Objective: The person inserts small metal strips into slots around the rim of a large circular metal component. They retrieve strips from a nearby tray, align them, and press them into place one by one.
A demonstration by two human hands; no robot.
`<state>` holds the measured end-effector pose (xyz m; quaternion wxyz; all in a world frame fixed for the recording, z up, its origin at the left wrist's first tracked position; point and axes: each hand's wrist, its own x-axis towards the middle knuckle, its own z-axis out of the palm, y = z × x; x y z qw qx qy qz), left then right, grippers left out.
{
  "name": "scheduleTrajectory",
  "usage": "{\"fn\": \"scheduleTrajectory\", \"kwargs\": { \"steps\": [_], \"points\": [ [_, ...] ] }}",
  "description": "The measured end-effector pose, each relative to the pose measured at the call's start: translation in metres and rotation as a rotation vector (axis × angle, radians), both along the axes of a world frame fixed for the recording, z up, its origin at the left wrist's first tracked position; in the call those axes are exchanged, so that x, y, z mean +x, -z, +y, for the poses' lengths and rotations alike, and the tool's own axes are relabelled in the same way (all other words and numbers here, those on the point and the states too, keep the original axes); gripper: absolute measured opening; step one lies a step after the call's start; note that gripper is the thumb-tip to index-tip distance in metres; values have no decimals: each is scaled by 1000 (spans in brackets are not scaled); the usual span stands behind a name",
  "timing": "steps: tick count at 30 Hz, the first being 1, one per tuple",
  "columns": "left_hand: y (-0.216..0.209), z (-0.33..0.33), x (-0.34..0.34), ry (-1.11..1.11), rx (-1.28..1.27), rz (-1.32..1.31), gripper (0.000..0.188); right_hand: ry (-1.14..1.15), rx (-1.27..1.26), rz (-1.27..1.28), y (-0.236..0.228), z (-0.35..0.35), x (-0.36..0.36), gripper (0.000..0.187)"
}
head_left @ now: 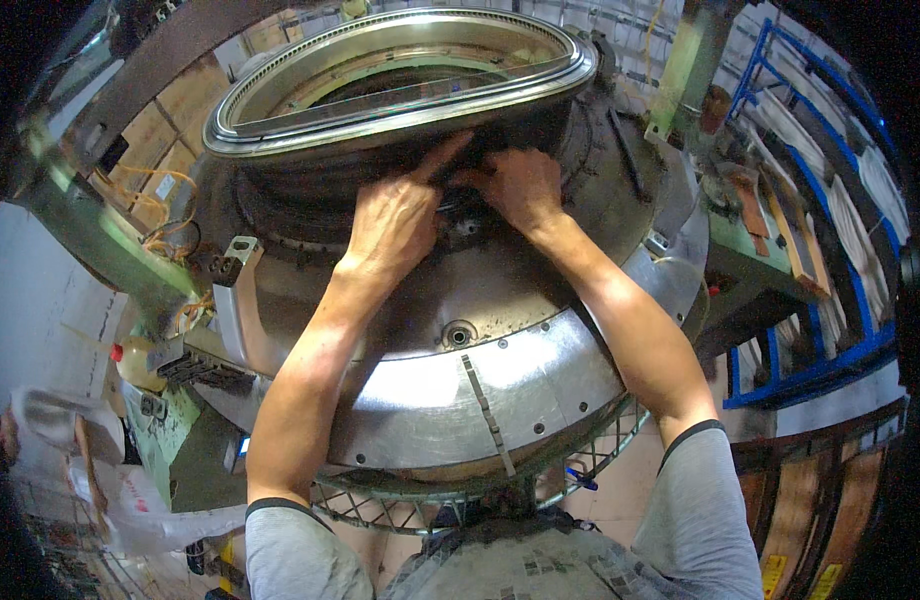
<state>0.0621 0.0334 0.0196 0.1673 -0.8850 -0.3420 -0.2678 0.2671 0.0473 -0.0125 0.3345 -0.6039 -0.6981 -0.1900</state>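
Observation:
My left hand [395,215] reaches over the round metal machine bed [420,385], its index finger stretched up to the dark wall below a large ring. Its other fingers bend inward and are partly hidden. Close beside it, my right hand [525,190] is closed, with fingers curled and pointing toward the left hand. Whatever it may grip at the dark base is hidden. The large shiny metal ring [400,125] rises above both hands and has a finely toothed inner rim. Below the hands, a round bolt hole [460,334] sits in the bed.
Green machine posts stand left [110,230] and right [692,75]. A metal bracket [238,300] juts up at left, near a bottle with a red cap [138,362]. At right, a blue rack [810,375] holds pale rolls. A dark rod [628,150] lies on the bed.

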Motion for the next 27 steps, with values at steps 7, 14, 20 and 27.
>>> {"fn": "scheduleTrajectory", "kwargs": {
  "steps": [7, 14, 20, 27],
  "points": [
    [-3, -5, -5, -16, 4, 23, 103, -587, -390, 979, -2, -11, -7, 35],
    [-3, -7, -3, -13, -65, -13, 103, -835, -637, 1591, -12, -17, -5, 19],
    [-5, -7, -4, 33, -15, -29, 95, -781, -806, 1589, -14, -17, -13, 23],
    [1, -6, -9, 98, -37, 175, 47, -575, -494, 1632, 12, 2, 27, 26]
  ]
}}
